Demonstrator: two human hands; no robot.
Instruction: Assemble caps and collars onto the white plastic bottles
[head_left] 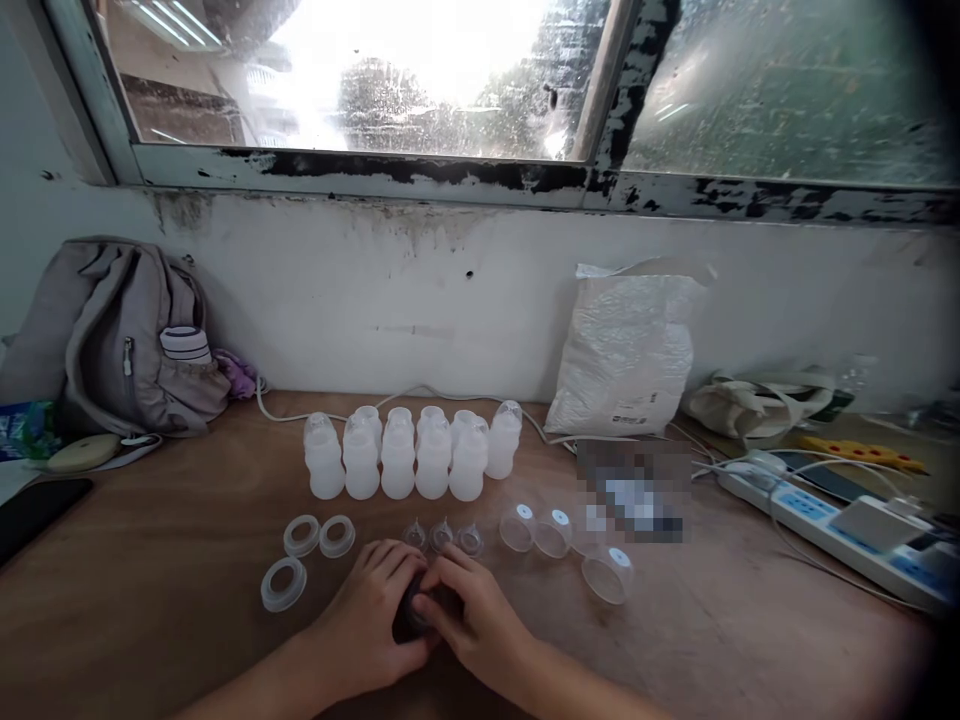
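My left hand [375, 615] and my right hand [480, 620] meet close together above the table. The left fingers curl over the near side, and the right thumb and fingertips pinch toward the left palm. Between them is a small clear piece, mostly hidden, whose kind I cannot make out. Just beyond my fingertips stand three clear bottle nipples [442, 537]. To the left lie three translucent white collar rings [337, 537]. On the right are several clear dome caps [553, 534], each with a whitish disc. Behind them stands a cluster of frosted baby bottles [398, 465], some under clear covers.
A white plastic bag [626, 350] leans on the wall. At right lie a power strip [817, 520] with cables and a cloth bag [761, 400]. A grey backpack [139, 340] and a black phone-like slab [37, 515] are at left on the wooden table [150, 600].
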